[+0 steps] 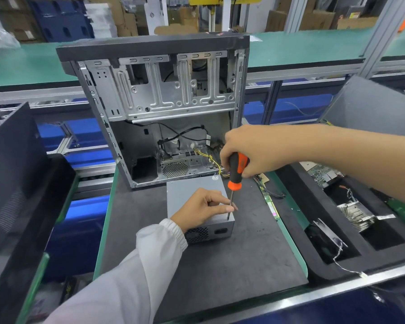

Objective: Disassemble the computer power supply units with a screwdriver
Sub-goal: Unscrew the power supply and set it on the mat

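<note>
A grey power supply unit point(187, 190) lies on the dark work mat point(197, 260), its vented end facing me. An orange and black screwdriver point(236, 169) stands nearly upright with its tip on the unit's near right top corner. My right hand point(248, 148) grips the handle from above. On top of the unit rests my left hand point(201, 208), its thumb and forefinger pinching the thin metal shaft just above the tip. The unit's cable bundle point(214, 161) runs back into the case.
An open computer case point(159, 90) stands upright behind the unit. A black foam tray point(297, 195) at the right holds circuit boards, a heatsink point(355, 213) and wires. A memory stick point(270, 204) lies along the mat's right edge. Dark panels point(14, 174) stand at the left.
</note>
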